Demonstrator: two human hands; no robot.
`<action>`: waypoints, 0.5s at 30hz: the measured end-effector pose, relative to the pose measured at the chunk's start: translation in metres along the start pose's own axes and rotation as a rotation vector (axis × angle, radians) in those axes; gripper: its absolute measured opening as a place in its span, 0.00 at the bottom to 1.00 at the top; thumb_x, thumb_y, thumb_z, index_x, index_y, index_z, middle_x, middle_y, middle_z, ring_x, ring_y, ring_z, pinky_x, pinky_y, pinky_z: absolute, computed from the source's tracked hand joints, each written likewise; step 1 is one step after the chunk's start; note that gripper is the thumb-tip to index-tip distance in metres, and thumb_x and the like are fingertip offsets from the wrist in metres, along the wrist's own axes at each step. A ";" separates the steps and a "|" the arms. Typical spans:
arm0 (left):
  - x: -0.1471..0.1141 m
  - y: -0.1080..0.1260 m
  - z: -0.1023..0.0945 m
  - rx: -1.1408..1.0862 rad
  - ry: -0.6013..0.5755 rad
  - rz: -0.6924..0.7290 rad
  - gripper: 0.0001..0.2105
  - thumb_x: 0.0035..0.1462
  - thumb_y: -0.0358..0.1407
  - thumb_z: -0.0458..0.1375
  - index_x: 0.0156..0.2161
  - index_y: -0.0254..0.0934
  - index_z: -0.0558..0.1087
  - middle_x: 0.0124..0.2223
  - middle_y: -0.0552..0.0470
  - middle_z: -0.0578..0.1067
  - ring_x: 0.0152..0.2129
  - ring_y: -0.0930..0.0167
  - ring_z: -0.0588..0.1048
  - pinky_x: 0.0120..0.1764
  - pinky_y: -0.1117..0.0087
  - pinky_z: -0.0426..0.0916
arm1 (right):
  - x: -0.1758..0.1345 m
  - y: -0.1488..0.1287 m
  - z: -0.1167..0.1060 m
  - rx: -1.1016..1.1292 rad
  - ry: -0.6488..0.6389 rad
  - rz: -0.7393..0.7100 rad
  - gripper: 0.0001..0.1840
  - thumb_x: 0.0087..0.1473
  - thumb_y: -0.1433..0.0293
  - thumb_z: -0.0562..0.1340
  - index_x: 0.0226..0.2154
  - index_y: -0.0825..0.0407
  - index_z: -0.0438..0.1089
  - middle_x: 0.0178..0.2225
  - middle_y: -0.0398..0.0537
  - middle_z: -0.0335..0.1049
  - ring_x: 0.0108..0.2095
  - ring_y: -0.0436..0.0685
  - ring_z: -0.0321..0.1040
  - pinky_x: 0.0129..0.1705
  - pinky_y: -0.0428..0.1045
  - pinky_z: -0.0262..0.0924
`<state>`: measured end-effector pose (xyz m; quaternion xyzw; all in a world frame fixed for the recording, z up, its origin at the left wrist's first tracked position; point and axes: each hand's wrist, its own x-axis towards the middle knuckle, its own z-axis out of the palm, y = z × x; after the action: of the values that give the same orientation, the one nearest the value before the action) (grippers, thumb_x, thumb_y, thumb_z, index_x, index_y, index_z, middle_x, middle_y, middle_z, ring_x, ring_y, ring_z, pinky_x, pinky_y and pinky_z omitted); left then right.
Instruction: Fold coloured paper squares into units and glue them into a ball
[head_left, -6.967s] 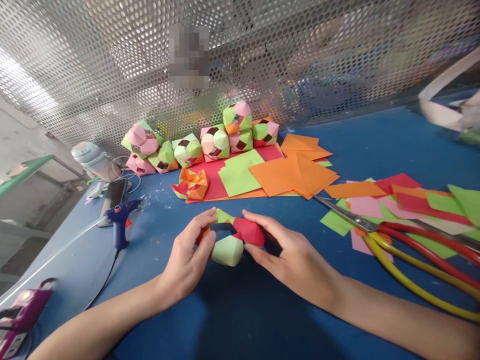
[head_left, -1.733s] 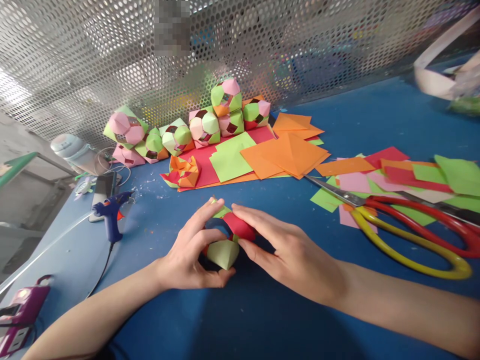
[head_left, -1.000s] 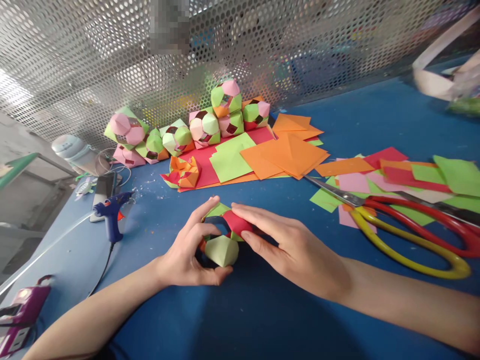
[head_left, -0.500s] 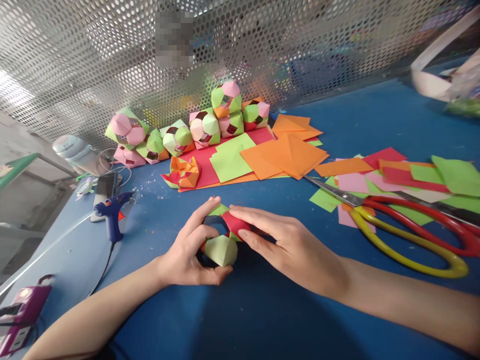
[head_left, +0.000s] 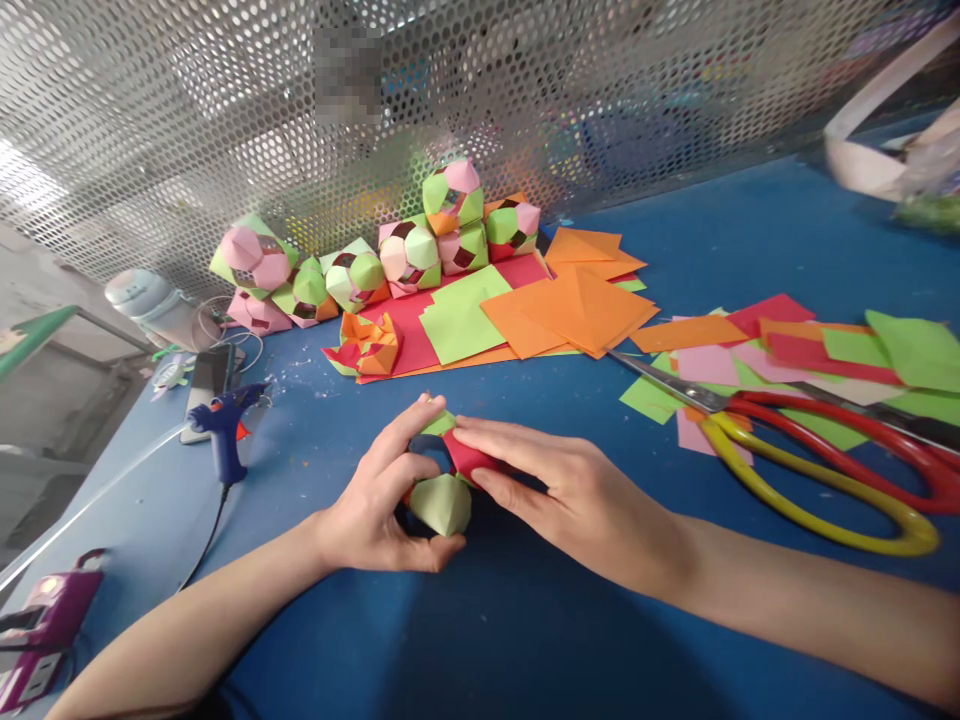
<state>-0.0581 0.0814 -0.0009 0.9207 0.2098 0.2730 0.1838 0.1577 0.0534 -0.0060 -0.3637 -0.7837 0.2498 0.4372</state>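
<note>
Between my hands, above the blue table, is a folded paper ball (head_left: 441, 504) with pale green, bright green and red faces and open gaps. My left hand (head_left: 386, 495) wraps its left side, thumb underneath and fingers over the top. From the right, my right hand (head_left: 559, 490) presses its fingers and thumb on the red face (head_left: 469, 458). The ball's far side is hidden. Just beyond it lies an orange and red folded paper piece (head_left: 364, 345), partly opened out.
Several finished paper balls (head_left: 409, 255) line the perforated metal screen (head_left: 247, 120). Orange sheets (head_left: 581, 305) and green sheets (head_left: 465, 315) lie before them. Scissors (head_left: 720, 410) rest on scraps at right. A glue gun (head_left: 225, 425), phone (head_left: 210, 375) and purple power strip (head_left: 49, 625) are left.
My right fingers and thumb have shifted slightly left across the red face. The ball has turned a little, while my left hand keeps nearly the same hold.
</note>
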 end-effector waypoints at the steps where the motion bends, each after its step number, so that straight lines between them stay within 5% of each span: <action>1: 0.000 0.000 0.000 0.003 0.000 0.003 0.23 0.43 0.38 0.65 0.42 0.36 0.61 0.63 0.29 0.51 0.60 0.47 0.55 0.50 0.46 0.63 | 0.000 0.000 0.000 0.001 -0.001 -0.008 0.18 0.58 0.74 0.55 0.52 0.50 0.66 0.52 0.48 0.69 0.53 0.55 0.66 0.54 0.52 0.65; 15: -0.002 -0.003 0.000 -0.069 -0.001 -0.001 0.24 0.44 0.40 0.64 0.45 0.35 0.62 0.64 0.30 0.49 0.59 0.47 0.55 0.49 0.47 0.64 | -0.001 0.004 0.000 -0.068 0.015 -0.037 0.17 0.59 0.74 0.55 0.51 0.55 0.66 0.52 0.53 0.69 0.52 0.55 0.66 0.54 0.52 0.65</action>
<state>-0.0602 0.0836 -0.0033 0.9138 0.2009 0.2794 0.2156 0.1595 0.0554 -0.0096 -0.3658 -0.7949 0.2121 0.4351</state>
